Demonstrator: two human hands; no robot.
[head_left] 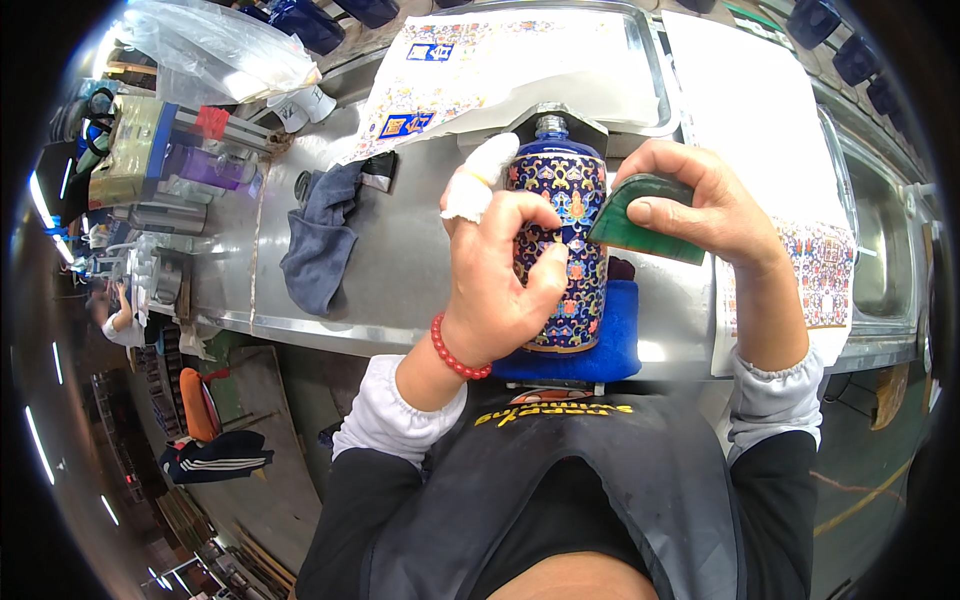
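Observation:
A dark blue bottle with a dense, colourful floral pattern lies with its grey neck pointing away from me. My left hand rests on its left side and front, thumb and a bent finger drawn close together against the pattern. One finger of that hand wears a white covering and reaches along the bottle's shoulder. Between the thumb and fingers of my right hand is a flat green scraper, its edge at the bottle's right side. Under the bottle's near end is a blue cushion. The bottle's underside is hidden.
Printed pattern sheets lie at the back, with another patterned sheet on the right. A grey-blue cloth sits on the metal table to the left. A sink is at far right. Dark blue bottles stand behind.

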